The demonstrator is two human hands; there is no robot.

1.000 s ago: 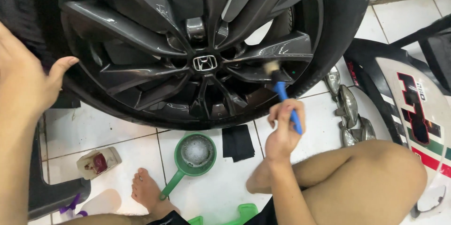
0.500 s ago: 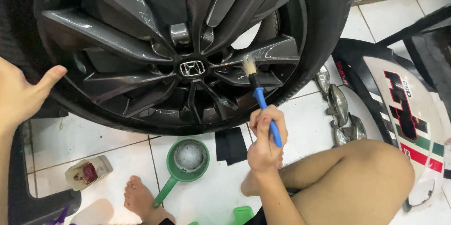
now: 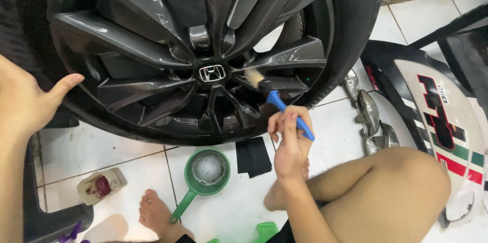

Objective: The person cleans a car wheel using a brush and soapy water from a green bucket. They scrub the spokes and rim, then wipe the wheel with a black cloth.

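Head view: right hand (image 3: 291, 146) clenched around a blue-handled detailing brush (image 3: 277, 102), bristles touching the dark alloy wheel (image 3: 168, 45) just at 3 o'clock of the centre cap (image 3: 212, 73). Left hand (image 3: 25, 103) open, grip released, thumb out, resting against the tyre (image 3: 356, 24) at 9 o'clock. Green ladle of suds (image 3: 207, 172) stands on the tiled floor (image 3: 101, 156) at 6 o'clock of the wheel, a black cloth (image 3: 252, 156) just beside it. Spokes look glossy and wet (little foam visible on them), so brushing seems under way around the hub; rinsing and wiping appear still undone.
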